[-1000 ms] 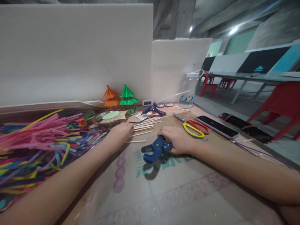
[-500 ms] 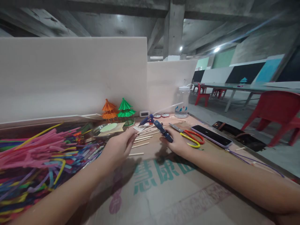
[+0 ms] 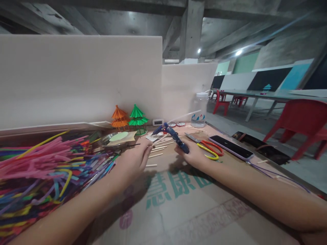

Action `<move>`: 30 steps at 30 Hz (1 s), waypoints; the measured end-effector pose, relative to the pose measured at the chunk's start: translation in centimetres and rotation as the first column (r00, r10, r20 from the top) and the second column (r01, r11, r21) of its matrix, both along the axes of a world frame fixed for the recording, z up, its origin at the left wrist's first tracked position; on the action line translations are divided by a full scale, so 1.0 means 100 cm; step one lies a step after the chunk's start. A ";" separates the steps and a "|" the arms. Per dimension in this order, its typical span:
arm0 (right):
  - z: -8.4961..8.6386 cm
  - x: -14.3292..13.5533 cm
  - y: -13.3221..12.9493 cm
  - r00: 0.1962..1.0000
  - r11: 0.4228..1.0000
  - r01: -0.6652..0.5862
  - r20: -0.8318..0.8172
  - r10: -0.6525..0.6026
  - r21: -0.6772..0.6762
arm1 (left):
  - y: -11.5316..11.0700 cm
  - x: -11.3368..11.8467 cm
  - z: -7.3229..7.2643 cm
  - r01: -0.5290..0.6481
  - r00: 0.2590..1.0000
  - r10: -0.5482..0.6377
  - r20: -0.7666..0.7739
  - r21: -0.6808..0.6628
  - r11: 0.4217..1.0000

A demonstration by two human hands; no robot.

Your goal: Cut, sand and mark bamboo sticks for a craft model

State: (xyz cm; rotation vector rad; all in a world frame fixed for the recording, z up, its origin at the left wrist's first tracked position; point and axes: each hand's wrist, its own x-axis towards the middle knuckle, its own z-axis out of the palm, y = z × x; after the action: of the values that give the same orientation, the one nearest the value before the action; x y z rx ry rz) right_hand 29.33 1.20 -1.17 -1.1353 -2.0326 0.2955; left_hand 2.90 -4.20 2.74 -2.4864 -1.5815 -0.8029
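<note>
My right hand (image 3: 195, 156) is closed around the handle of a blue hot glue gun (image 3: 178, 141). A whitish glue stick (image 3: 184, 116) juts from the gun's back, and the nozzle points left. Left of it, my left hand (image 3: 134, 160) is closed, its fingertips pinched together close to the nozzle. What they pinch is too small to make out; a thin dark piece (image 3: 134, 145) shows beside the knuckles. Between the hands lie several thin wooden sticks (image 3: 159, 148) on the cardboard (image 3: 178, 214).
Left is a heap of coloured pipe cleaners (image 3: 38, 160) and a metal dish (image 3: 103, 141). Orange (image 3: 119, 117) and green (image 3: 138, 119) tiered pagoda models stand behind. Scissors (image 3: 211, 149), a phone (image 3: 231, 147) and a water bottle (image 3: 200, 110) are on the right.
The view has shifted slightly. My left hand has turned a little, and a thin dark piece now shows beside it. My right hand keeps its hold on the glue gun.
</note>
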 end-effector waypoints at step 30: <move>0.023 0.010 0.001 0.990 0.979 -0.024 0.138 -0.004 0.203 | 0.003 0.002 -0.006 0.087 0.995 -0.080 0.057 -0.149 0.985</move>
State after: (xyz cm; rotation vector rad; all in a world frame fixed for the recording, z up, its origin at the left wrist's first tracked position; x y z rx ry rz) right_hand 30.37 1.34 1.10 -1.0419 -2.1340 0.0108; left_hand 3.06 -3.93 2.18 -2.6748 -1.6215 -0.7908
